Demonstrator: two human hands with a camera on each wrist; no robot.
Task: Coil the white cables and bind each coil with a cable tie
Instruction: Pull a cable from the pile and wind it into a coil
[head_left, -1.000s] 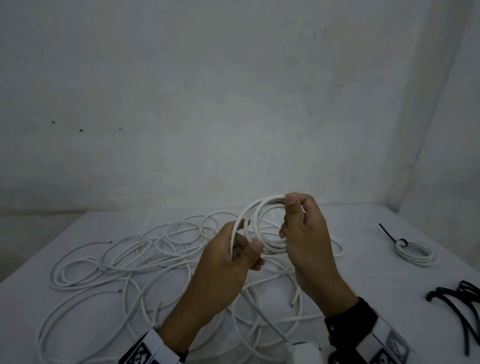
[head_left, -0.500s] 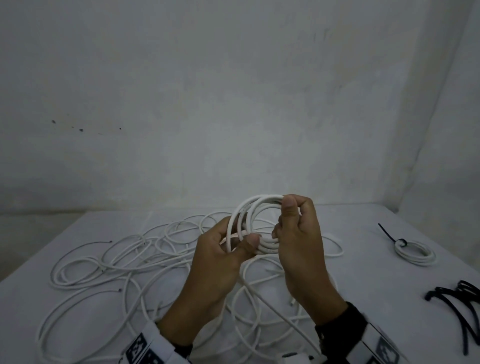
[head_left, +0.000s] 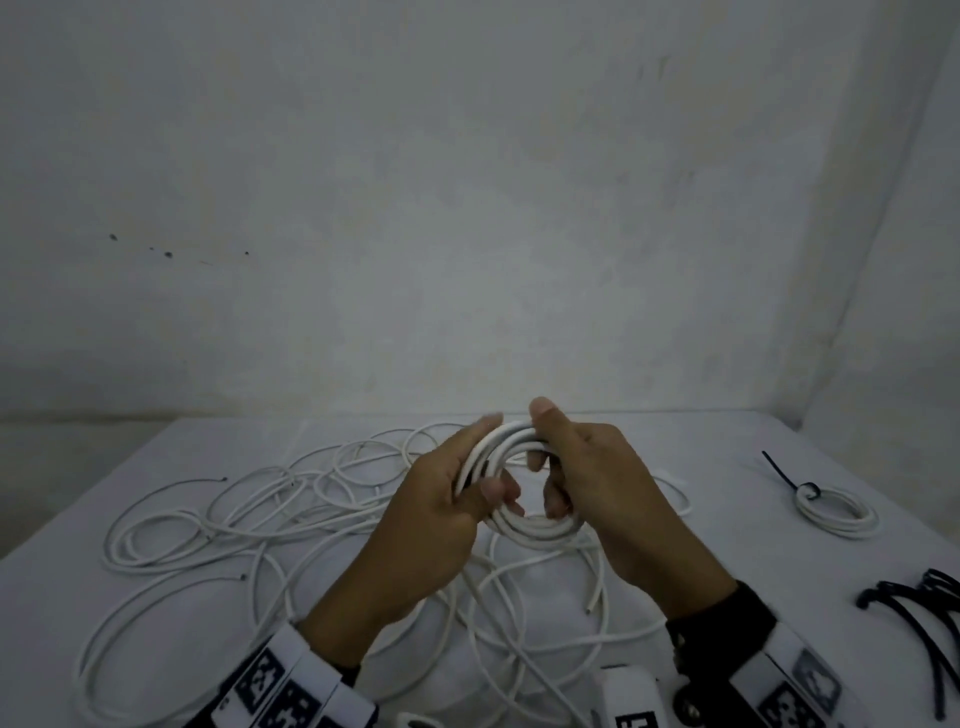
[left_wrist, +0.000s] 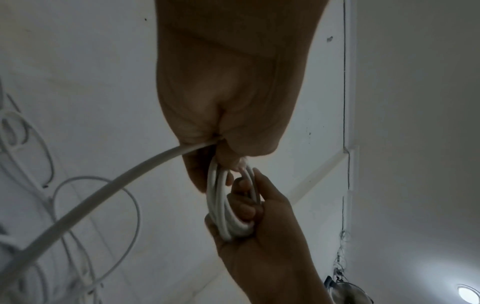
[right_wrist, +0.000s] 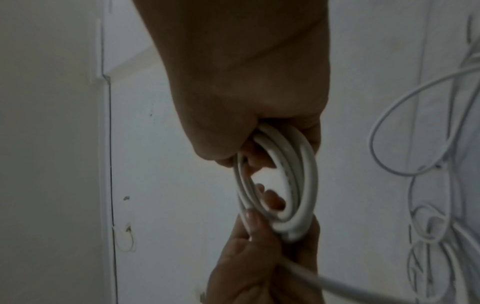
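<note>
Loose cables are sprawling across the bench left and centre; a tied coil is lying far right, cable ties nearer, before it, at the right edge.

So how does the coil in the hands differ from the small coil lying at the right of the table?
The held coil is off the table, gripped by the left hand and right hand; the finished coil lies flat on the table. The finished coil carries a black cable tie; the held coil shows none and trails loose cable. Both are white, multi-turn loops.
</note>
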